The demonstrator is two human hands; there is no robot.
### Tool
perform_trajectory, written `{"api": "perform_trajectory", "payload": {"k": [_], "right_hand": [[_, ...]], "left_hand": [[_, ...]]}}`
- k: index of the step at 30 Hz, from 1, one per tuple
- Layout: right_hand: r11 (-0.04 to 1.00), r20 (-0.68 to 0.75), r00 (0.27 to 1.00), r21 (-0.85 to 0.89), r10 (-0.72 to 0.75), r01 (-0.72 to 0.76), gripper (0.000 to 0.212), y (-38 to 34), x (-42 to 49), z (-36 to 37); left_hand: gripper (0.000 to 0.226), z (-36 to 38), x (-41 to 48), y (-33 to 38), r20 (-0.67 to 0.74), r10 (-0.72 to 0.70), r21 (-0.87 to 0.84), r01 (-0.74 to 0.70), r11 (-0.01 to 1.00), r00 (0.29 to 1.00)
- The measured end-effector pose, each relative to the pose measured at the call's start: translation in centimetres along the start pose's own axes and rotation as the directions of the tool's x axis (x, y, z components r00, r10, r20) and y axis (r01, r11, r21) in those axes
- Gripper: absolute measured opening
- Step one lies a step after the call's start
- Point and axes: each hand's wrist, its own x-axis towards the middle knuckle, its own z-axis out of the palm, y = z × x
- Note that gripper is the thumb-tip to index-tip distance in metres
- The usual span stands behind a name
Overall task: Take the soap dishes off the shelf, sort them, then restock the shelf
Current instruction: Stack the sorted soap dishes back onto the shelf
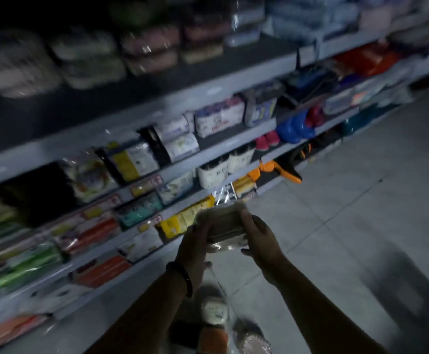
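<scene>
A beige, plastic-wrapped soap dish (224, 224) is held between both hands in front of the lower shelves. My left hand (194, 247) grips its left end, fingers curled over the top edge. On the other end, my right hand (260, 238) holds it with the thumb underneath. More wrapped soap dishes lie on the floor below my arms: a pale one (214, 311), an orange one (213, 339) and a pinkish one (254, 342). The picture is dim and blurred.
A long grey shelf unit (121, 180) runs from lower left to upper right, packed with wrapped goods on several levels. Yellow packets (182, 221) sit on the shelf just behind the held dish. Grey tiled floor (361, 200) spreads to the right.
</scene>
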Motion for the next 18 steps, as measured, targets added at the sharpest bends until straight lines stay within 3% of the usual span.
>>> {"api": "perform_trajectory", "payload": {"k": [4, 7, 12, 15, 18], "right_hand": [[0.999, 0.161, 0.987, 0.041, -0.022, 0.016, 0.025, -7.6, -6.3, 1.1], [0.997, 0.251, 0.967, 0.072, -0.052, 0.034, 0.033, -11.7, -10.3, 2.1], [0.996, 0.294, 0.953, 0.078, -0.070, 0.049, 0.034, -15.9, -13.8, 5.4], [0.997, 0.331, 0.941, 0.049, -0.066, 0.053, 0.027, -17.9, -14.3, 8.7], [0.997, 0.380, 0.922, 0.026, -0.080, 0.076, 0.019, -19.7, -14.8, 12.2]], "left_hand": [[0.038, -2.0, -7.3, 5.9, -0.075, 0.019, -0.107, -0.027, 0.994, 0.997], [0.034, -4.5, -12.2, 9.6, -0.089, 0.101, -0.152, -0.114, 0.982, 0.991], [0.027, -9.4, -17.5, 13.0, -0.031, 0.219, -0.083, -0.221, 0.972, 0.975], [0.045, -12.9, -18.8, 13.7, -0.081, 0.242, -0.088, -0.248, 0.965, 0.967], [0.037, -16.2, -19.4, 14.2, -0.142, 0.260, -0.177, -0.283, 0.943, 0.955]]}}
